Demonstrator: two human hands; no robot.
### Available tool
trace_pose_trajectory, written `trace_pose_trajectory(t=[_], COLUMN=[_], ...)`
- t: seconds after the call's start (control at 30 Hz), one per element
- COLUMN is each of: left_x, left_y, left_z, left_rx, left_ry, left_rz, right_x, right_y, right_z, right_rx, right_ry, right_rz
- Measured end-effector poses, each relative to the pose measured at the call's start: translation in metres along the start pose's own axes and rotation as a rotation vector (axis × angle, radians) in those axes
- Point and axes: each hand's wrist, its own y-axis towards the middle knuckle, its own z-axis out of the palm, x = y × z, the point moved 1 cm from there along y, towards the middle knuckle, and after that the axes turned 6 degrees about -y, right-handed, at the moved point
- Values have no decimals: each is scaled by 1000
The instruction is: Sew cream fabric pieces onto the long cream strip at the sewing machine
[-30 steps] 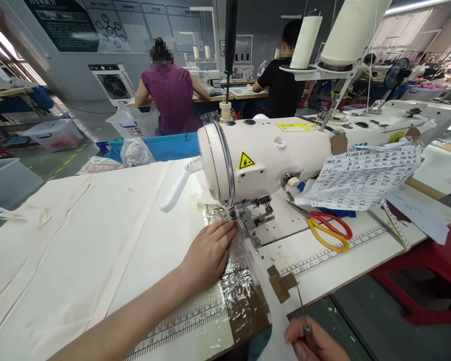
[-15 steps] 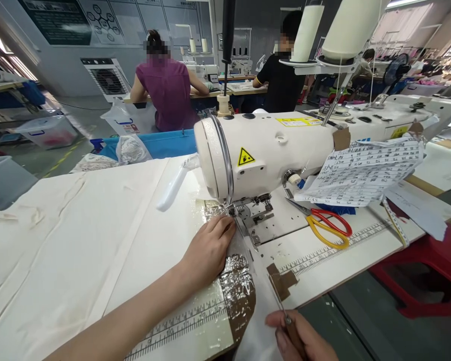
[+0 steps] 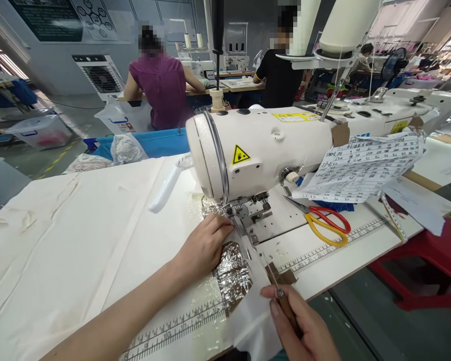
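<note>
My left hand [image 3: 205, 245] lies flat on cream fabric [image 3: 78, 235], fingertips just left of the presser foot [image 3: 237, 213] of a white sewing machine [image 3: 263, 145]. My right hand [image 3: 302, 326], at the bottom edge, grips a thin pointed tool with a wooden handle [image 3: 276, 286]. The tool's metal tip points up toward the needle plate, along the fabric's edge. A crinkled patch of shiny tape [image 3: 231, 271] lies on the table between my two hands.
Red and yellow scissors [image 3: 325, 223] lie right of the needle plate, under a handwritten sheet [image 3: 364, 165] taped to the machine. Thread cones [image 3: 346, 27] stand behind. Two people sit with backs turned at far tables. A red stool [image 3: 432, 271] stands at right.
My right hand has risen from the bottom edge and moved the tool tip up toward the needle plate. The fabric edge now covers more of the brown taped patch. My left hand stays in place.
</note>
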Motion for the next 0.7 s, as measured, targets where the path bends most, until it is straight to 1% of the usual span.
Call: trace_pose_trajectory(t=[0.1, 0.2, 0.27, 0.33, 0.4, 0.47, 0.6, 0.7], left_x=[0, -1, -2, -3, -4, -4, -1, -1], left_y=[-1, -3, -3, -3, -2, -1, -2, -4], left_z=[2, 1, -1, -3, -3, -2, 0, 1], left_rx=[24, 20, -4, -18, -13, 0, 29, 39], left_ry=[89, 133, 93, 28, -7, 7, 112, 158], left_rz=[-50, -110, -96, -46, 2, 22, -17, -65], right_x=[7, 15, 17, 17, 15, 14, 18, 23], right_y=[7, 15, 19, 21, 24, 27, 35, 41], right_z=[-2, -3, -4, -4, -4, -3, -1, 1], right_rx=[19, 64, 90, 85, 82, 79, 71, 70], right_ry=[-8, -10, -22, -34, -49, -80, -161, -174], right_rz=[-27, -7, -6, -37, -72, -112, -184, -198])
